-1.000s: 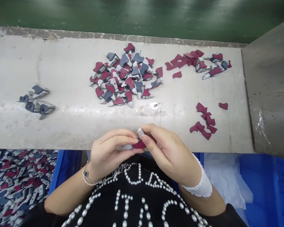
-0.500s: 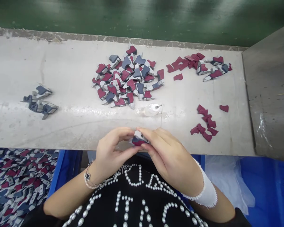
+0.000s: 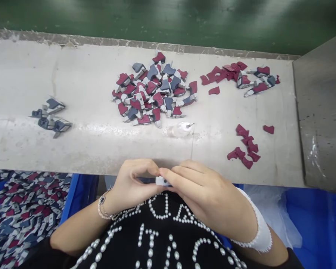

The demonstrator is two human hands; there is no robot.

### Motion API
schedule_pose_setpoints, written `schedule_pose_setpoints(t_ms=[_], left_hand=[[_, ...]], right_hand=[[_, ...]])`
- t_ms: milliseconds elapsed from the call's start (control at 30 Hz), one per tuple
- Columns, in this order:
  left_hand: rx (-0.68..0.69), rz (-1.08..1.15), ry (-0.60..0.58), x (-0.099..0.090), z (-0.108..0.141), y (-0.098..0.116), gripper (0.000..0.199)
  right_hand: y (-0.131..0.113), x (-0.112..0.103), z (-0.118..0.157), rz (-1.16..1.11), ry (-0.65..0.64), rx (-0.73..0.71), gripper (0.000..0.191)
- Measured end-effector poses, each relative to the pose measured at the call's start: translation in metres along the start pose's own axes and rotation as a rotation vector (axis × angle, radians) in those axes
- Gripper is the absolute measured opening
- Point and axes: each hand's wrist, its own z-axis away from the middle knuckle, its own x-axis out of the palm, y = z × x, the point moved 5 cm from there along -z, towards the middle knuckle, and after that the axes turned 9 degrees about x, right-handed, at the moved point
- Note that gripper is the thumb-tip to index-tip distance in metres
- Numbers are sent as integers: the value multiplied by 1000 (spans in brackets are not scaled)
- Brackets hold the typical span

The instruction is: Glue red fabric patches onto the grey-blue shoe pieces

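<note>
Your bare left hand [image 3: 130, 186] and right hand [image 3: 211, 192] pinch 1 blocky, pale-grey, plastic-looking part [image 3: 160, 181] between them, presumably steadying it from 2 sides.

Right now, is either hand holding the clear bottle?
No, the clear bottle lies on the table, apart from the left hand and the right hand, which hold a small pale part between them.
</note>
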Motion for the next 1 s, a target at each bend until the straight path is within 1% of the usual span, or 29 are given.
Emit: schedule_pose_setpoints(t_ms=[67,133,200,300,367,400,433,500,533,567,600,633,700,733,767,833,900,933,1000], left_hand=[[-7,3,-19,0,-1,-1,21],[-48,-14,-74,1,-3,-3,22],[-94,-24,-123,3,-3,-3,24],[-131,2,-88,3,0,-2,29],[-183,38,-62,2,4,-4,34],[-220,72,-78,1,4,-6,36],[-251,113,-120,0,4,-8,37],[-283,142,-230,-6,-4,-9,31],[-272,93,-247,-13,-13,-8,26],[-240,-6,-229,-23,-24,-7,22],[-191,-155,-178,-35,-38,-4,19],[-138,-326,-108,-48,-53,-2,20],[-50,-644,3,-67,-84,3,25],[-40,-733,27,-72,-98,2,27],[-42,-788,47,-77,-111,1,28],[-58,-858,82,-84,-128,-4,25],[-85,-916,113,-96,-130,-8,26],[-107,-944,130,-104,-124,-11,27],[-182,-1005,182,-128,-98,-15,26]], right_hand=[[0,2,-1,14,-13,38,43],[0,4,-4,37,3,72,37],[-2,6,-6,61,28,77,30],[-5,11,-10,64,44,74,27],[-5,14,-12,41,48,96,25],[-4,14,-12,25,57,100,24],[-3,14,-13,10,77,91,26],[2,10,-12,-2,106,64,36],[6,6,-12,3,108,70,46],[13,1,-11,8,107,102,55],[21,-6,-9,13,120,146,60],[30,-15,-7,11,156,204,60],[47,-35,-1,-2,296,308,47],[56,-44,1,-11,369,351,40],[64,-49,2,-23,424,390,36],[80,-50,-2,-56,480,443,36],[94,-42,-12,-102,480,462,41],[100,-36,-18,-122,476,457,44],[109,-23,-32,-150,470,427,48]])
